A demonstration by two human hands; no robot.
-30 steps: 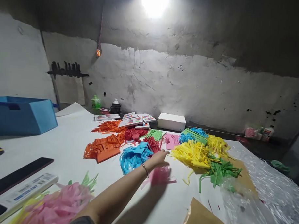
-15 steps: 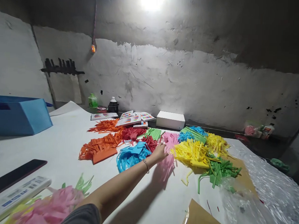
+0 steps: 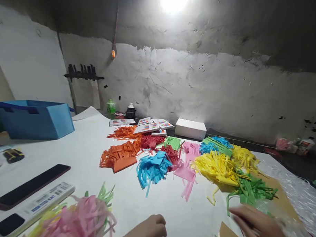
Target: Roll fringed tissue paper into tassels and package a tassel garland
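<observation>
My left hand (image 3: 150, 229) is low in the middle of the head view, over the white table covering, its fingers loosely bent and nothing visible in them. At lower right my right hand (image 3: 260, 224) is smeared by motion, its fingers pointing left near green fringed paper (image 3: 254, 189) and a brown cardboard piece (image 3: 229, 236). What it holds, if anything, is unclear. Beyond my hands lie pink fringed paper (image 3: 186, 171), a blue bundle (image 3: 153, 166), yellow fringes (image 3: 214, 167) and orange fringes (image 3: 122, 158). A pink tissue bunch (image 3: 79, 219) sits left of my left hand.
A blue box (image 3: 36, 123) stands at left, with a phone (image 3: 32, 186) and a long white package (image 3: 48, 199) in front. Picture-covered flat packs (image 3: 147, 127) and a white box (image 3: 190, 128) sit by the wall. Clear plastic wrap (image 3: 300, 203) lies at right.
My left hand has drawn back from the pink fringed paper toward me. My right hand has come into view at lower right. The view has turned slightly left.
</observation>
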